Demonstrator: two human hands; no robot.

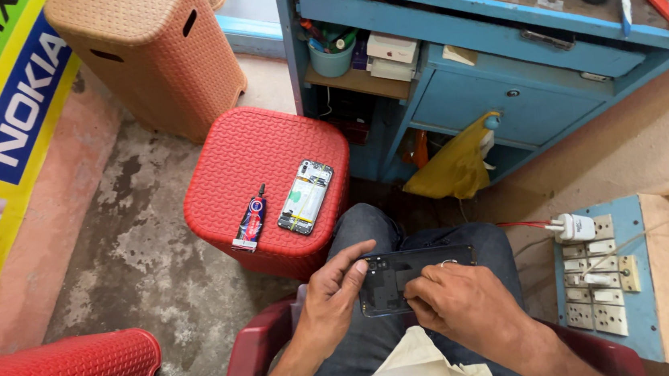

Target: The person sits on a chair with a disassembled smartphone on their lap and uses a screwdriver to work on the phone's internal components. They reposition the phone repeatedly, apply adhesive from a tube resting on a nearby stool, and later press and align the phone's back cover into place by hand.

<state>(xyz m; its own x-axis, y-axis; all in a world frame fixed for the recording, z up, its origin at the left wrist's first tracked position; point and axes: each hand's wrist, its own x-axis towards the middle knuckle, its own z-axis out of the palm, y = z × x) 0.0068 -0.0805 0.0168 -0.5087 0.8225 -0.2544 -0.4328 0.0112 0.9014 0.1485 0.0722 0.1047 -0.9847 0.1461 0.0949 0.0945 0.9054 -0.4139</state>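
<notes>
Dark phone back cover (407, 278) held over lap, at 6 o'clock of red woven stool (214, 198). Left hand (332, 297) closed on cover's left end, thumb laid on top. Right hand (461, 302) curled over lower right edge, fingertips pressed down. Opened phone body (305, 197) and glue tube (250, 219) laid near stool's front edge. Blue workbench (502, 76) at 12 o'clock, switchboard (600, 278) at 3; bare floor at 9.

Red stool (255, 150) — opened phone (305, 197), glue tube (249, 222), blue desk (501, 60), yellow bag (453, 165)
</notes>
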